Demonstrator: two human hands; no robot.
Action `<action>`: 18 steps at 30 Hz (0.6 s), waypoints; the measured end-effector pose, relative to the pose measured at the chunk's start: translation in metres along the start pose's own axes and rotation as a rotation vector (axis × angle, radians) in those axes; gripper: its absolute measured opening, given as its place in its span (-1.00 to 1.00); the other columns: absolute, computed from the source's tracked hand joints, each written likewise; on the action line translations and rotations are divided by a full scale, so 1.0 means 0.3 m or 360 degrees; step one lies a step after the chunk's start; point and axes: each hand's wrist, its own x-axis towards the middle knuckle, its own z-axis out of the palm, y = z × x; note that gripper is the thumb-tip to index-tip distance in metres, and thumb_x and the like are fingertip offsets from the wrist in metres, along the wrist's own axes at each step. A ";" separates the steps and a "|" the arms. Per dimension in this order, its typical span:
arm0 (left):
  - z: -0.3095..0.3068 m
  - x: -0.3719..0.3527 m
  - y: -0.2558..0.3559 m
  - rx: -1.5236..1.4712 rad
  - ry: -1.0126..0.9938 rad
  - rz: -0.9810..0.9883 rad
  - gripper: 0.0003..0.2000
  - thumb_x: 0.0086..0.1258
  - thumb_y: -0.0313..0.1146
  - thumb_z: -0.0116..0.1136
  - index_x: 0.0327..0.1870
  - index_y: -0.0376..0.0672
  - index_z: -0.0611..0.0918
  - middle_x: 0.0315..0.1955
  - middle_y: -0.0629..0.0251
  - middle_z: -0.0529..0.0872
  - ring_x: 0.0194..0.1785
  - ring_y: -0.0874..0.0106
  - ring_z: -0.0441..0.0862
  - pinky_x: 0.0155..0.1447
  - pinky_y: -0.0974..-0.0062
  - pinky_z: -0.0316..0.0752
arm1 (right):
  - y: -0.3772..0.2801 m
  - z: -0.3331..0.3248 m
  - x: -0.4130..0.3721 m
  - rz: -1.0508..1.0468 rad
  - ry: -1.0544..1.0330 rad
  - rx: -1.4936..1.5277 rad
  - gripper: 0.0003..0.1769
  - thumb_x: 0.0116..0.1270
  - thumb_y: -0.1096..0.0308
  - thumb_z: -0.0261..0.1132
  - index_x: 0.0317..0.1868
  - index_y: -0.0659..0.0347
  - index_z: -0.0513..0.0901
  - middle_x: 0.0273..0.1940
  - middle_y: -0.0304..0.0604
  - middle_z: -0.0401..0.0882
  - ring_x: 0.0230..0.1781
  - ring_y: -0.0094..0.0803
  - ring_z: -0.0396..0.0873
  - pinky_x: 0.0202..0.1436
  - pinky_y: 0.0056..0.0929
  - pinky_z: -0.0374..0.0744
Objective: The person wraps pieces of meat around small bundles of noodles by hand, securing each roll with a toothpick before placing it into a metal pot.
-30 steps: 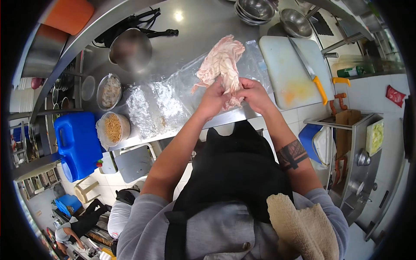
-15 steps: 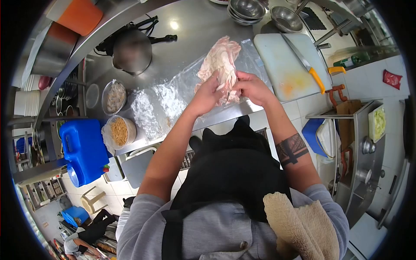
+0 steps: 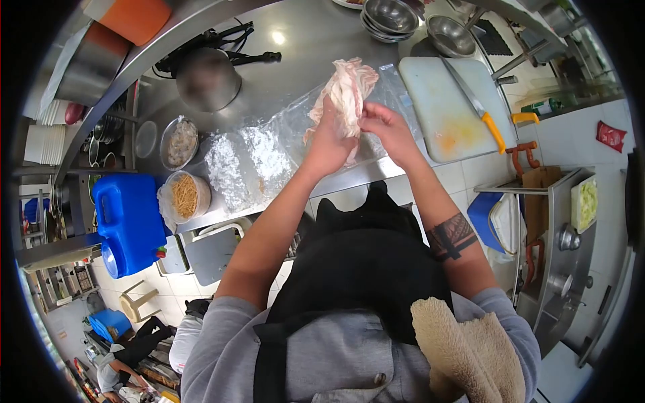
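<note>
A floppy, folded piece of pale pink-and-white raw meat [image 3: 347, 87] hangs between my hands over a clear plastic sheet [image 3: 285, 119] on the steel counter. My left hand [image 3: 329, 140] is wrapped around its left side, thumb up along it. My right hand [image 3: 385, 127] pinches its lower right edge, fingers curled. Part of the meat is hidden behind my left hand. White powder [image 3: 227, 173] lies in two patches left of my hands. To the right is a white cutting board [image 3: 463, 87] with a yellow-handled knife [image 3: 474, 104] lying on it.
A bowl of what looks like peeled shrimp [image 3: 180, 142] and a tub of thin wooden sticks [image 3: 185, 196] stand at the left. Behind them is a pot [image 3: 208, 79]. Steel bowls [image 3: 390, 17] are stacked at the back. A blue jug [image 3: 131, 225] stands at the left; another person [image 3: 131, 356] is lower left.
My left hand has turned and closed further around the meat, which is now bunched narrower and more upright. My right hand has shifted slightly, still at its right edge.
</note>
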 end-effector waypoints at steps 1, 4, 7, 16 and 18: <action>0.006 -0.004 -0.002 0.0033 -0.0015 0.0058 0.04 0.35 -0.56 0.30 0.72 -0.50 -0.19 0.62 -0.28 0.27 0.70 0.01 0.26 0.66 0.29 0.25 | -0.029 0.013 0.014 -0.0166 0.0070 -0.0110 -0.56 0.35 0.37 0.45 0.23 0.26 0.74 -0.06 -0.24 0.76 -0.12 -0.45 0.66 0.01 -0.38 0.63; 0.027 -0.015 -0.011 0.0251 0.0004 0.0202 0.03 0.33 -0.59 0.24 0.72 -0.48 -0.20 0.63 -0.29 0.24 0.71 -0.04 0.24 0.68 0.27 0.22 | -0.112 0.048 0.024 -0.0261 0.0222 -0.0476 -0.62 0.35 0.28 0.46 0.09 0.32 0.74 -0.18 -0.11 0.77 -0.21 -0.35 0.69 -0.05 -0.30 0.64; 0.042 -0.006 -0.044 0.0564 0.0198 0.0394 0.05 0.32 -0.56 0.25 0.77 -0.28 -0.18 0.59 -0.28 0.33 0.60 -0.10 0.42 0.63 0.19 0.35 | -0.201 0.080 0.025 -0.0129 0.0342 -0.0931 -0.65 0.35 0.22 0.44 -0.05 0.36 0.72 -0.28 0.05 0.75 -0.28 -0.17 0.71 -0.10 -0.22 0.64; -0.018 -0.033 -0.038 0.0293 -0.0105 0.0135 0.09 0.27 -0.54 0.30 0.79 -0.18 -0.15 0.54 -0.16 0.45 0.58 0.03 0.47 0.61 0.27 0.36 | -0.116 0.005 0.074 -0.0188 0.0187 -0.0775 -0.68 0.37 0.26 0.34 -0.10 0.40 0.75 -0.26 0.17 0.75 -0.29 -0.01 0.74 -0.11 -0.11 0.66; -0.031 -0.035 -0.059 0.0204 -0.0152 0.0169 0.10 0.27 -0.53 0.32 0.79 -0.18 -0.13 0.55 -0.14 0.45 0.59 0.07 0.46 0.61 0.28 0.34 | -0.128 -0.003 0.065 -0.0172 0.0172 -0.0827 -0.68 0.39 0.28 0.32 -0.06 0.41 0.75 -0.26 0.15 0.76 -0.29 -0.08 0.76 -0.12 -0.14 0.67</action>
